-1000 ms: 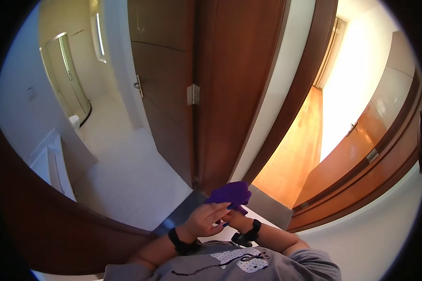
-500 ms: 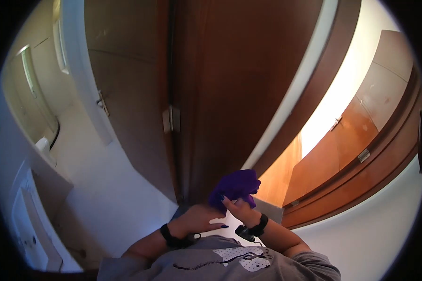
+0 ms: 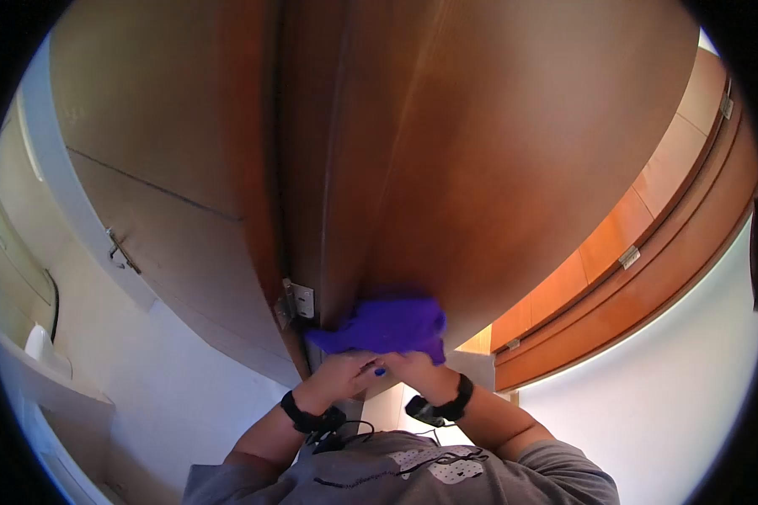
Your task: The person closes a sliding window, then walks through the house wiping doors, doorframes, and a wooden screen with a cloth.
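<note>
A purple cloth (image 3: pixel 387 326) is bunched low in front of me, close to the door panel (image 3: pixel 472 194). My right hand (image 3: pixel 419 372) grips the cloth along its lower edge. Beside it, my left hand (image 3: pixel 344 376) is at the lower left of the cloth, its fingers closed at the edge and partly hidden. The two hands meet near the middle, where a dark blue nail shows. A metal hinge (image 3: pixel 299 300) sits on the door edge just left of the cloth.
On the left stands another door with a lever handle (image 3: pixel 123 250). To the right is a wooden door frame (image 3: pixel 640 278) with hinges. White floor (image 3: pixel 202 370) spreads at the lower left. Black straps with small devices circle both wrists, and cables hang at the shirt.
The brown door panel now fills more of the view, covering the bright opening on the right. The cloth has spread leftward, and my left hand has come up to it.
</note>
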A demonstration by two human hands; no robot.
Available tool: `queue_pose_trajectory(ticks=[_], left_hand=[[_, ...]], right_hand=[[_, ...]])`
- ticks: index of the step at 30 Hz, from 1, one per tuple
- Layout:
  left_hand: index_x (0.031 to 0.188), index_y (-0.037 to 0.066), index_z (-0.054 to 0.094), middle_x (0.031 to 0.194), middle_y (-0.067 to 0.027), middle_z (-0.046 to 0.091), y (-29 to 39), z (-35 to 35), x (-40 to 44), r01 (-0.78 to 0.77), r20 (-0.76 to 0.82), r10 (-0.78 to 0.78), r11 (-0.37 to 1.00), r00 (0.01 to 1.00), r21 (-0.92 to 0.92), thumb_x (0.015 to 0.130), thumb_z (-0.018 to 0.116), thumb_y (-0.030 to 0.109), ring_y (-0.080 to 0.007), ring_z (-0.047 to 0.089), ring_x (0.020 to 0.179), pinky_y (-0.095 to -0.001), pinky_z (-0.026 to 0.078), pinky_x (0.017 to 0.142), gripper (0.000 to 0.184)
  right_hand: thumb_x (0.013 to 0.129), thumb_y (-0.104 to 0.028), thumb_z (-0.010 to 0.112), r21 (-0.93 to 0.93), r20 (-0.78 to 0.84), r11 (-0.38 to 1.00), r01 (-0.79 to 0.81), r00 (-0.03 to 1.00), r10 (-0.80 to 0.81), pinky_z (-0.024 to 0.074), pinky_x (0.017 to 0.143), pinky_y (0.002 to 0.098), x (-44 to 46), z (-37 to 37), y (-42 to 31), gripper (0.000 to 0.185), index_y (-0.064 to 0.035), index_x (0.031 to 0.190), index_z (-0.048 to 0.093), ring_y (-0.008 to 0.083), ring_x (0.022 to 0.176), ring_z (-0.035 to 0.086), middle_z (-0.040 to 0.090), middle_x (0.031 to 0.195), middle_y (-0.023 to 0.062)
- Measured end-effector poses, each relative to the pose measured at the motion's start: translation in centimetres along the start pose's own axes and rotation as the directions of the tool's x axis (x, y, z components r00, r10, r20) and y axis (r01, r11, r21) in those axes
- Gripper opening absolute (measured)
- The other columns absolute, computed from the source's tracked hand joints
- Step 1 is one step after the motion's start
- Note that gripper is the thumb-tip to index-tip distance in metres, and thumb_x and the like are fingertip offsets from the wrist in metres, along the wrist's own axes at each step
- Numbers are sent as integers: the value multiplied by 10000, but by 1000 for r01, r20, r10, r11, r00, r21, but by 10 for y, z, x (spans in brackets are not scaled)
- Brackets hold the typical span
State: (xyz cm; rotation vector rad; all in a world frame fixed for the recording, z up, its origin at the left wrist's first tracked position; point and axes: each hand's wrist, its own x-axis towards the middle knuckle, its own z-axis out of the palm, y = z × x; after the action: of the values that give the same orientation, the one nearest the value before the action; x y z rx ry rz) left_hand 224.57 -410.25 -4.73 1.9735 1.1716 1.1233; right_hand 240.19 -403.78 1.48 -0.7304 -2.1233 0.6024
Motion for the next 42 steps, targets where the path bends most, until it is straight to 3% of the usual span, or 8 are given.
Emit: queue_pose_trajectory(ticks=[6, 9, 11, 15, 21, 34, 40, 42], left_hand=[[1175, 159, 605, 1031, -113, 666, 38, -2, 46, 205, 401, -206, 978, 892, 46, 939, 503, 399, -312, 647, 902, -394, 519, 739, 352], [1073, 102, 653, 885, -138, 671, 31, 27, 57, 95, 331, -96, 995, 939, 20, 939, 546, 364, -305, 650, 802, -380, 509, 668, 314], [1083, 101, 653, 910, -146, 667, 16, 50, 58, 2, 243, -1, 1000, 970, -2, 935, 555, 321, -306, 646, 841, -380, 506, 704, 282], [1080, 98, 661, 973, -155, 659, 16, 38, 56, 22, 231, -28, 999, 973, 25, 922, 567, 274, -316, 635, 908, -380, 497, 765, 254], [1072, 96, 660, 1032, -160, 646, 2, 2, 35, 9, 1, -9, 999, 1000, 31, 929, 507, 261, -344, 622, 941, -391, 490, 779, 267], [1080, 60, 626, 953, -111, 644, 36, -93, 57, -482, -475, 380, 869, 794, -110, 909, 570, 193, -232, 631, 846, -315, 509, 735, 223], [1221, 57, 551, 1086, -76, 619, -1, -74, 24, -160, -167, 83, -86, 983, -983, 978, 499, 195, -156, 609, 957, -249, 507, 830, 284], [1288, 52, 488, 1168, -79, 584, -40, -60, 8, -13, -16, 42, -66, 999, -998, 1008, 436, 226, -153, 583, 1023, -250, 488, 880, 334]], right_hand=[[872, -89, 624, -38, 25, 999, -13, 1000, 14, 468, 923, 348, -48, -57, 37, 328, -38, 1189, 554, 247, 1090, 563, 591, 1169, 116], [915, -75, 605, 640, 39, 711, -293, 936, 350, 447, 979, 358, -80, -72, 73, 409, -29, 1289, 447, 234, 1159, 530, 520, 1278, 112], [915, -74, 612, -282, 88, 959, -17, 995, 44, 448, 981, 360, -66, -86, 47, 433, -43, 1306, 430, 230, 1161, 531, 506, 1298, 107], [881, -73, 655, 239, 125, 928, -287, 956, 264, 452, 970, 357, -61, -74, 45, 440, -50, 1281, 473, 230, 1140, 547, 543, 1253, 118], [775, -168, 750, -212, 72, 974, 76, 995, -62, 516, 825, 350, -16, -46, 8, 346, -45, 1084, 654, 221, 926, 647, 679, 1039, 76], [785, -55, 693, -20, 59, 934, 356, 933, -354, 519, 811, 329, 100, -30, -97, 360, -44, 1128, 584, 241, 926, 649, 649, 1005, 91], [720, -88, 683, -246, 168, 967, 59, 986, -17, 524, 760, 378, 79, 18, -56, 369, -104, 1086, 637, 302, 876, 654, 666, 965, 138], [712, -112, 689, -334, 236, 936, 109, 971, -29, 524, 768, 391, 64, 30, -46, 396, -114, 1106, 642, 316, 882, 651, 665, 983, 147]])
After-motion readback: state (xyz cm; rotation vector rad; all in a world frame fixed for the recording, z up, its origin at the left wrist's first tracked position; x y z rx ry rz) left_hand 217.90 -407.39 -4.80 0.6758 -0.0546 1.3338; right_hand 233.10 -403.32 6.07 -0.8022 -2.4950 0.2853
